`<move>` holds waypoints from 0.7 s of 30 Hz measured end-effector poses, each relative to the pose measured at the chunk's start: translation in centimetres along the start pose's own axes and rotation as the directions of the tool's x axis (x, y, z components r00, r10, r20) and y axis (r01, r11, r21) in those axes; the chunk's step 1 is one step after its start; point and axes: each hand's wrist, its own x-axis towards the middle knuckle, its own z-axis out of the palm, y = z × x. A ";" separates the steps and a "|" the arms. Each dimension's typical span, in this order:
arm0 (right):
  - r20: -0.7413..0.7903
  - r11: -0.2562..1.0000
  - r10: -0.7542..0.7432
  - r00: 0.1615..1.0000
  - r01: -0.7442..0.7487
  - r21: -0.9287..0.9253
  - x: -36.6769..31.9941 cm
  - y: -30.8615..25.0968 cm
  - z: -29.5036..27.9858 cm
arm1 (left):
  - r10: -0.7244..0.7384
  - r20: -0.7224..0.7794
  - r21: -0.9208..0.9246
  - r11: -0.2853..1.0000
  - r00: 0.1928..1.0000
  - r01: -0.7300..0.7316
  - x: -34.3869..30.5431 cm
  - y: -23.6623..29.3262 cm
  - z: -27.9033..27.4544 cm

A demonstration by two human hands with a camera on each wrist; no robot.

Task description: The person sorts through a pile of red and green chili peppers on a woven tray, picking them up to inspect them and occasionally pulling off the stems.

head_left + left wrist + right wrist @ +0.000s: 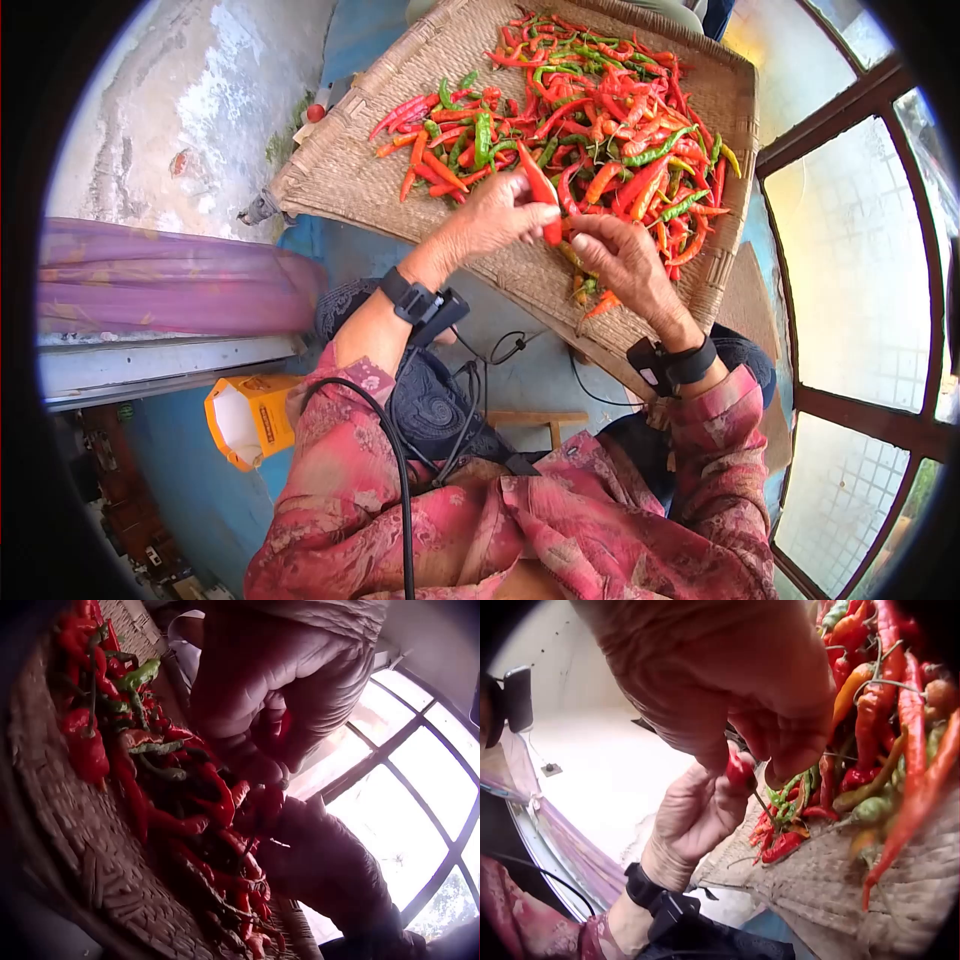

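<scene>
My left hand [497, 212] pinches a red pepper [538, 180] between thumb and fingers above the near side of the woven tray [400, 215]. The pepper's pointed tip is up, its stem end down. Close by on the right is my right hand [625, 265], thumb and forefinger bent towards the stem end. In the right wrist view, a green stem [762, 805] hangs from the red pepper [740, 771], beside the right hand's [727, 682] fingertips; whether they grip it is unclear. Red, orange and green peppers [610, 110] lie heaped behind both hands.
Cables [475, 385] hang over the lap below the tray. A wooden stool [540, 418] and an orange box [262, 415] are lower down. Windows [850, 260] stand on the right, a purple curtain [170, 275] on the left. A small red ball-like thing [316, 113] lies beyond the tray's left edge.
</scene>
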 end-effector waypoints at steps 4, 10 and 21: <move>-0.008 0.988 -0.109 0.994 0.108 -0.109 -0.2 -0.4 1.4 | -0.009 0.039 -0.194 0.981 0.999 0.017 -0.5 -0.8 1.8; 0.065 0.991 0.123 0.990 -0.126 0.043 0.6 -2.1 -1.2 | 0.087 -0.404 0.033 0.996 0.911 -0.081 1.1 -0.5 -1.4; -0.005 0.922 0.116 0.993 -0.105 0.372 0.3 -0.8 -1.9 | 0.172 -0.269 0.942 0.253 0.948 0.221 5.8 -2.8 -1.5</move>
